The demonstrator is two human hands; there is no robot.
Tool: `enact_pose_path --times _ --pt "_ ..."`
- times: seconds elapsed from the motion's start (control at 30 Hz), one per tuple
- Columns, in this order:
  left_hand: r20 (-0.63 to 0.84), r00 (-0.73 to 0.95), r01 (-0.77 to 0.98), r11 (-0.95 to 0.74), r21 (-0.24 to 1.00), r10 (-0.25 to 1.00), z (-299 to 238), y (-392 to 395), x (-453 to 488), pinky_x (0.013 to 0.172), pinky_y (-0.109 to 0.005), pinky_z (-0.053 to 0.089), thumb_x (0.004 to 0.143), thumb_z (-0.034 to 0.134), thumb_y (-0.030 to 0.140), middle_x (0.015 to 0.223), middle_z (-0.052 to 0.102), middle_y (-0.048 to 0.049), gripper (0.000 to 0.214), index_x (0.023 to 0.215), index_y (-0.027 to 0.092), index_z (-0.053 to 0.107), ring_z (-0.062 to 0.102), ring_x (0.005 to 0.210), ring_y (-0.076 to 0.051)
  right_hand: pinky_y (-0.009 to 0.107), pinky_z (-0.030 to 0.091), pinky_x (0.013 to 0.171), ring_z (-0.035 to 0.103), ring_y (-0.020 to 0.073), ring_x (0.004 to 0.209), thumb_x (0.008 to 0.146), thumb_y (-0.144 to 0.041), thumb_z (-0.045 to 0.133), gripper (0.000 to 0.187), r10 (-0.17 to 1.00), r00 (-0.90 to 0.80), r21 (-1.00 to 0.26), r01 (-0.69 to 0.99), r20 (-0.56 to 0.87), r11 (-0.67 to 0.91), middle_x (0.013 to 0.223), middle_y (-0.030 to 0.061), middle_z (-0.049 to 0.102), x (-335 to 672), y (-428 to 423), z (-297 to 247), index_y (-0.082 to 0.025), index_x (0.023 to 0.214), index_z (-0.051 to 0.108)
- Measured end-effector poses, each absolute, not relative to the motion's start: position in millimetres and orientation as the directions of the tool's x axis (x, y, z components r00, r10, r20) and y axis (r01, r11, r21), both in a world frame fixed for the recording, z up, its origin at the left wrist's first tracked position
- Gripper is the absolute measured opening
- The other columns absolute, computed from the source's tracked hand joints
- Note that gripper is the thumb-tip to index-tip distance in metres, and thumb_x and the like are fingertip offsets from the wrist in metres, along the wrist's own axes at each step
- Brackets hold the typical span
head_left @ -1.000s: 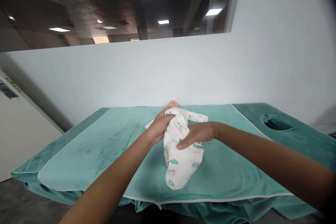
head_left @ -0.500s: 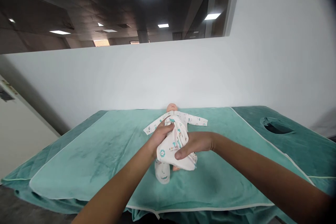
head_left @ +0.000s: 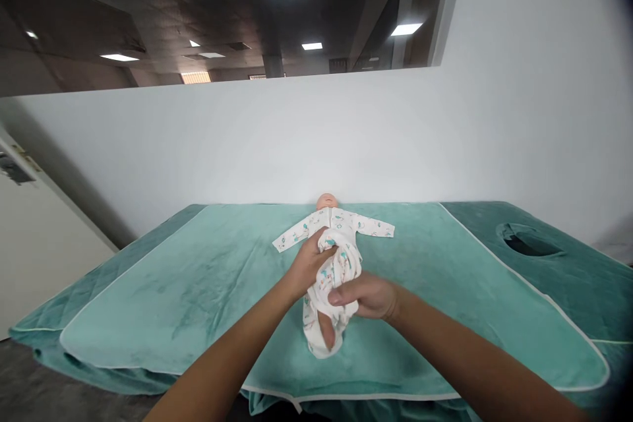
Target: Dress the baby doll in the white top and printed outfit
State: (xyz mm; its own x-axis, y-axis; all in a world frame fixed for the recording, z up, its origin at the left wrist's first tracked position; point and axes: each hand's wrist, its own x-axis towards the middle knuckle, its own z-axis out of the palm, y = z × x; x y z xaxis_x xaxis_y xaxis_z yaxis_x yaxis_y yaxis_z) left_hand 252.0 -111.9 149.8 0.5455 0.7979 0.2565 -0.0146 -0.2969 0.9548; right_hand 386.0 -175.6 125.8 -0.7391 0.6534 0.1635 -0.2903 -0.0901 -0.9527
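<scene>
A baby doll lies on its back on the bed, its pinkish head (head_left: 327, 201) towards the wall. It wears a white printed long-sleeved top (head_left: 341, 217) with both sleeves spread wide. Over its lower body, white printed baby pants (head_left: 349, 264) are bunched up in my hands. My left hand (head_left: 310, 264) is closed on the upper part of the bunched cloth. Lower down on the right, my right hand (head_left: 363, 295) grips the same cloth, thumb on top. Part of the doll's bare leg (head_left: 326, 330) shows in the cloth below; the rest is hidden.
A light green plush sheet (head_left: 163, 297) with white edging covers the bed. At the right, a darker green cover (head_left: 475, 217) has an oval opening (head_left: 531, 244). Behind stands a white wall (head_left: 297, 145), and at far left a white door (head_left: 39, 237).
The pants, spread flatter with a printed motif showing before, are now gathered into a tighter bunch. My right hand has moved slightly lower, and more of the doll's leg shows.
</scene>
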Motion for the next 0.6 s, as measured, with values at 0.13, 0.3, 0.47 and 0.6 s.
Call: enact_pose_path --times 0.13,0.3,0.47,0.6 --pt "0.094 0.662 0.200 -0.296 0.934 0.743 118 -102 233 0.082 -0.032 0.046 0.081 0.067 0.044 0.093 0.070 -0.0054 0.028 0.092 0.018 0.066 0.061 0.092 -0.025 0.029 0.043 0.064 0.052 0.0144 0.057 0.074 -0.045 0.070 0.034 0.829 -0.552 -0.894 -0.411 0.089 -0.177 0.057 0.0026 0.057 400 -178 69 -0.014 0.062 0.064" --pt "-0.166 0.773 0.415 -0.291 0.862 0.612 63 -94 224 0.067 -0.028 0.043 0.079 0.067 0.046 0.094 0.071 -0.0046 0.032 0.096 0.019 0.068 0.063 0.086 -0.024 0.028 0.039 0.067 0.053 0.0149 0.066 0.070 -0.038 0.077 0.031 0.982 -0.112 -0.912 -0.367 -0.151 -0.182 0.070 -0.0014 0.062 429 -195 3 -0.019 0.088 0.061" --pt "-0.160 0.786 0.539 -0.536 0.649 0.597 24 -89 254 0.069 -0.030 0.042 0.078 0.060 0.024 0.092 0.070 -0.0063 0.014 0.087 0.018 0.067 0.064 0.088 -0.026 0.031 0.037 0.067 0.050 0.0176 0.062 0.073 -0.038 0.066 0.022 0.971 0.224 -0.996 -0.069 -0.078 -0.064 0.056 -0.0038 0.057 432 -200 -22 -0.021 0.080 0.054" --pt "-0.159 0.761 0.602 -0.595 0.532 0.628 13 -89 273 0.080 -0.034 0.044 0.077 0.056 0.016 0.106 0.070 -0.0124 0.027 0.101 0.018 0.067 0.064 0.101 -0.030 0.032 0.038 0.066 0.053 0.0199 0.066 0.073 -0.038 0.060 0.017 0.921 0.385 -0.992 0.080 -0.059 -0.097 0.064 -0.0025 0.059 430 -193 -29 -0.023 0.079 0.054"
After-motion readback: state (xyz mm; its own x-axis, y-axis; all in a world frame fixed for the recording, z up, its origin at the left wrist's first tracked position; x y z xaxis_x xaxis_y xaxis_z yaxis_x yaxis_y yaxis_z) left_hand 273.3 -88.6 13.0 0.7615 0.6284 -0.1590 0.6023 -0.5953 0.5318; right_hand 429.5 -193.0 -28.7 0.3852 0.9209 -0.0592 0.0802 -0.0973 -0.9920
